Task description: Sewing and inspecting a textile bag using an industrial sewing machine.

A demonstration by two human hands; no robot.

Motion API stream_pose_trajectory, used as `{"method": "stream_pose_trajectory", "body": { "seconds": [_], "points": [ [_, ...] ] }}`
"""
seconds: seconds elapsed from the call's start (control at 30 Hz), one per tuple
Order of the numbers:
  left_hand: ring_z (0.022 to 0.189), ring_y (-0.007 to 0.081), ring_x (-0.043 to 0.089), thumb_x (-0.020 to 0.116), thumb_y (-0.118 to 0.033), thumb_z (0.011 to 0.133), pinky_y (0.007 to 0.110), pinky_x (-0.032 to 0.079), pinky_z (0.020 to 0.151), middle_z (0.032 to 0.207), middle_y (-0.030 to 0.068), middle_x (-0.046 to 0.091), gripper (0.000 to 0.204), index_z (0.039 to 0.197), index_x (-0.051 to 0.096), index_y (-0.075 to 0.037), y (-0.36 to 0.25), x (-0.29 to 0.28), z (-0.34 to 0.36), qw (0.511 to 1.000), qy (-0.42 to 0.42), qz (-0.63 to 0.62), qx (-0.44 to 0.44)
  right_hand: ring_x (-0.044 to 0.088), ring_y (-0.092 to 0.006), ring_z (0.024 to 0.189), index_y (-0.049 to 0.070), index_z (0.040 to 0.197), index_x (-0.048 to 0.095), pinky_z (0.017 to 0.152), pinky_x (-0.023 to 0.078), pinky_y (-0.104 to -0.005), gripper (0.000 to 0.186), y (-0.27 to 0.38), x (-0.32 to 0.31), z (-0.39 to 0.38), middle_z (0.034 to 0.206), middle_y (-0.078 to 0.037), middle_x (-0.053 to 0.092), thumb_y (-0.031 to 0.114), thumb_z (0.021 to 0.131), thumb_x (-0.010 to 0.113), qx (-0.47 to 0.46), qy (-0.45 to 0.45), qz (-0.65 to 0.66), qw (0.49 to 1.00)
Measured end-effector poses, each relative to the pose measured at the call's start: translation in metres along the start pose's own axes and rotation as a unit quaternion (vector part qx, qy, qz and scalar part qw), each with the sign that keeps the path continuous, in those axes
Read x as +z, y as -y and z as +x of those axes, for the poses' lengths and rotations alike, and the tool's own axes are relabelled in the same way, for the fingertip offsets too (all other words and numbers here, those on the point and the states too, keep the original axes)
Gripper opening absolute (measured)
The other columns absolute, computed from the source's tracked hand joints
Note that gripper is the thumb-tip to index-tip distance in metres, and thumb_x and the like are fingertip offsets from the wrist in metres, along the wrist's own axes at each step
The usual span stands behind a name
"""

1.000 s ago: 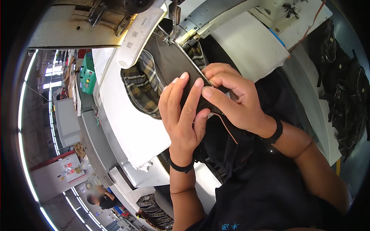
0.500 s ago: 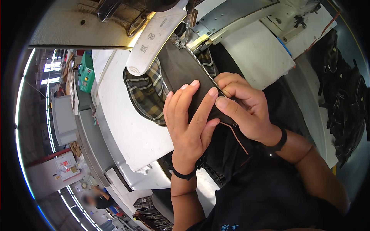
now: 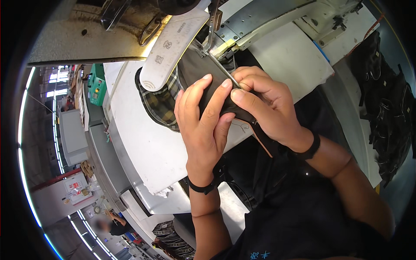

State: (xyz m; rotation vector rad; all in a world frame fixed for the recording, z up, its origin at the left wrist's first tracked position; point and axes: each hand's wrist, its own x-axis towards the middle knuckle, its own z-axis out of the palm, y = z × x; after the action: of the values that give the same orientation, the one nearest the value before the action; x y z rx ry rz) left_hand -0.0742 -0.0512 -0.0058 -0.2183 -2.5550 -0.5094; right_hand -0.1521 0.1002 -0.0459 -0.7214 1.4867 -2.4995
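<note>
A dark brown fabric piece lies on the white sewing table, its upper end at the sewing machine's foot. Along its right edge runs a metal-toothed zipper that reaches up to that foot. My left hand rests on the fabric with fingers spread, holding nothing. Thumb and fingers of my right hand pinch the zipper at the fabric's edge, below the foot. Left of the fabric, a plaid lining with a zippered rim shows, partly covered by a pale rounded lamp arm. A thin brown strip hangs below my right hand.
The machine's body overhangs at upper left. The white table extends left. Dark garment pieces are heaped at far right. A green box stands beyond the table, and another person is far off at lower left.
Both hands have moved up and slightly left, toward the machine's foot, with the fabric and zipper sliding along. The brown strip has shifted up too. My right hand keeps its pinch.
</note>
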Motion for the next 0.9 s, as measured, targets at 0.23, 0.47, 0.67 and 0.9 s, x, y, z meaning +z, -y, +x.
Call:
{"method": "stream_pose_trajectory", "body": {
  "seconds": [0.23, 0.47, 0.67, 0.9],
  "points": [
    [0.127, 0.0328, 0.057, 0.067, -0.03, 0.098, 0.053, 0.036, 0.115, 0.142, 0.0161, 0.059, 0.042, 0.136, 0.068, -0.012, 0.02, 0.005, 0.01, 1.0, -0.003, -0.009, -0.004, 0.063, -0.0173, 0.091, -0.002, 0.088, 0.065, 0.083, 0.05, -0.0316, 0.012, -0.009, 0.004, 0.02, 0.097, -0.009, 0.068, 0.007, 0.093, 0.071, -0.022, -0.013, -0.064, 0.998],
    [0.125, 0.0344, 0.057, 0.068, -0.025, 0.099, 0.049, 0.038, 0.113, 0.14, 0.0172, 0.06, 0.04, 0.136, 0.068, -0.01, 0.029, 0.008, 0.01, 0.999, -0.016, -0.04, 0.004, 0.064, -0.0181, 0.092, -0.003, 0.086, 0.065, 0.085, 0.05, -0.0317, 0.015, -0.004, 0.005, 0.024, 0.095, -0.01, 0.069, 0.009, 0.092, 0.071, -0.013, -0.015, -0.081, 0.997],
    [0.125, 0.0344, 0.057, 0.067, -0.019, 0.099, 0.045, 0.041, 0.109, 0.139, 0.0174, 0.06, 0.039, 0.136, 0.068, -0.009, 0.04, 0.014, 0.017, 0.997, -0.033, -0.066, -0.001, 0.058, -0.0105, 0.088, -0.006, 0.09, 0.067, 0.08, 0.048, -0.0267, 0.01, -0.006, 0.009, 0.036, 0.1, -0.007, 0.067, 0.004, 0.094, 0.069, 0.007, 0.004, -0.125, 0.992],
    [0.128, 0.0329, 0.061, 0.058, 0.002, 0.1, 0.043, 0.045, 0.111, 0.136, 0.0176, 0.066, 0.034, 0.132, 0.066, 0.0, 0.027, 0.018, 0.017, 0.997, -0.07, 0.009, 0.03, 0.053, -0.0163, 0.07, -0.005, 0.077, 0.062, 0.06, 0.042, -0.0341, 0.023, -0.007, 0.011, 0.043, 0.074, -0.008, 0.057, 0.013, 0.091, 0.067, -0.01, -0.033, -0.138, 0.99]
  ]
}}
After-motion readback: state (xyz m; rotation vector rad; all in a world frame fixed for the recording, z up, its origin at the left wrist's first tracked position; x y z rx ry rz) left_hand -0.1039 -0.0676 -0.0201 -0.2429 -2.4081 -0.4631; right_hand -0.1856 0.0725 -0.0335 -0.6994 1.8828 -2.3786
